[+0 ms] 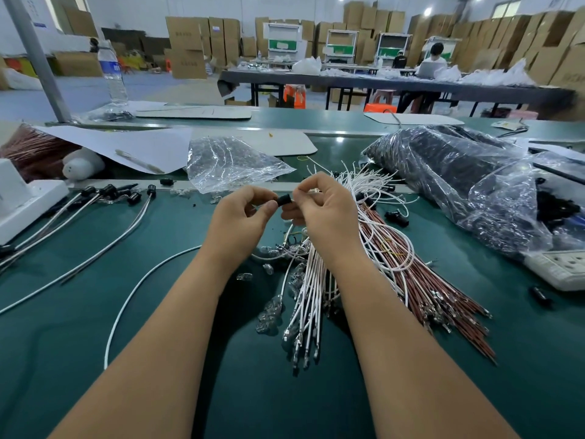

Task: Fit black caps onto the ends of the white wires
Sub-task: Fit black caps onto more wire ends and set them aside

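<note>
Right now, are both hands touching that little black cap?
Touching. The head view shows the black cap pinched between the left hand thumb and the right hand fingertips, with no gap on either side.

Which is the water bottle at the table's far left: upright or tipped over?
Upright. The bottle stands on its base beside the grey post, cap at the top.

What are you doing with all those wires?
A person is fitting a small black cap, pinched between the left hand and right hand. Loose white wires wait on the green table; finished capped wires lie to the left.
</note>
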